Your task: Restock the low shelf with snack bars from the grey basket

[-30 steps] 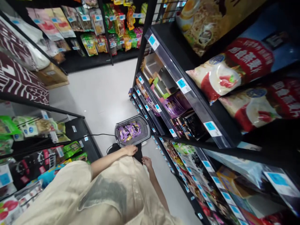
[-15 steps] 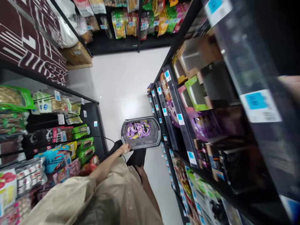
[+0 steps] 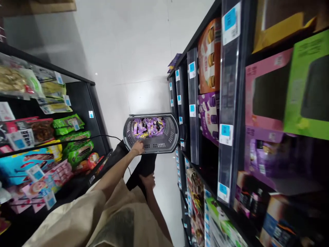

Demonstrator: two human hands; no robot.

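Note:
A grey plastic basket (image 3: pixel 157 146) stands on the white floor of a shop aisle, filled with several purple snack packets (image 3: pixel 147 126). My left hand (image 3: pixel 138 148) reaches down to it, and the fingers curl over its near rim. My right hand (image 3: pixel 148 179) lies lower, resting on my black trouser leg with nothing in it. A beige sleeve and garment fill the bottom of the view.
Dark shelves (image 3: pixel 228 103) with blue price tags and purple, pink and green boxes line the right side, close to the basket. Left shelves (image 3: pixel 84 99) carry hanging snack bags. A black cable (image 3: pixel 102 136) runs across the left shelf front. Pale floor (image 3: pixel 133 51) stretches ahead.
My view has tipped down and moved closer to the basket. My left hand has travelled forward from my lap to the basket's near rim. My right hand stays by my leg.

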